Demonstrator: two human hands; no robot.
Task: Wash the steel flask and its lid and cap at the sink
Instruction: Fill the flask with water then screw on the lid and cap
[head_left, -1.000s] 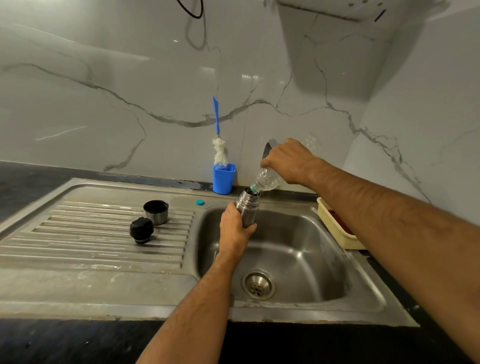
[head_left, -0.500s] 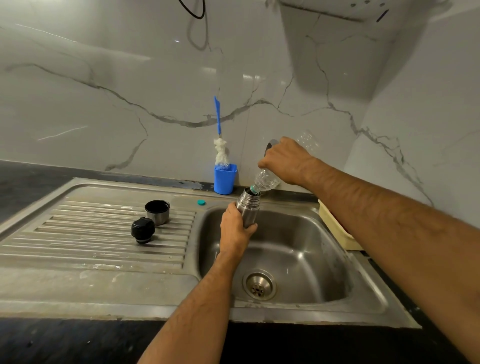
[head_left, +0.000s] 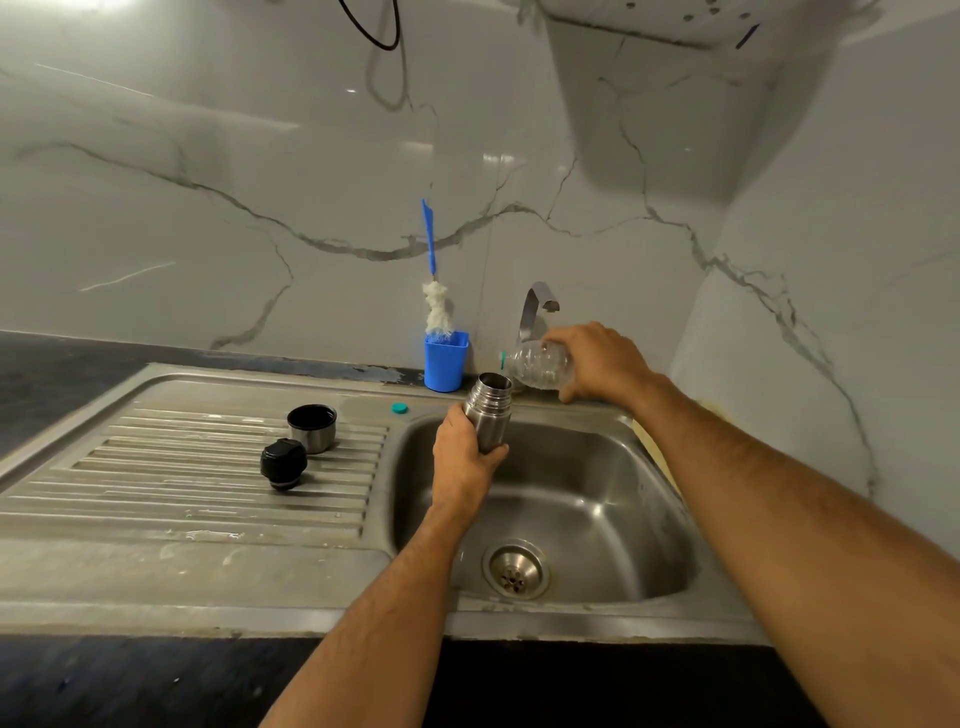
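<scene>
I am standing at the dark tabletop, where the steel sink is set with its ribbed draining board to the left. My right arm is reaching in from the right edge across the basin, and my left forearm is rising from below, over the sink's front rim. My left hand is wrapping its grip tight round the lower body of the steel flask, holding it nearly upright above the back-left part of the basin, its mouth open. My right hand is gripping a clear plastic bottle lying almost level, its neck pointing left just above and beside the flask's mouth, under the tap. I cannot tell how much liquid is in either vessel. Behind the flask a blue holder is keeping a bottle brush upright against the wall. On the draining board the steel cap is standing mouth up, and the black lid is sitting just in front of it. A small teal bottle cap is lying near the basin's back-left corner.
</scene>
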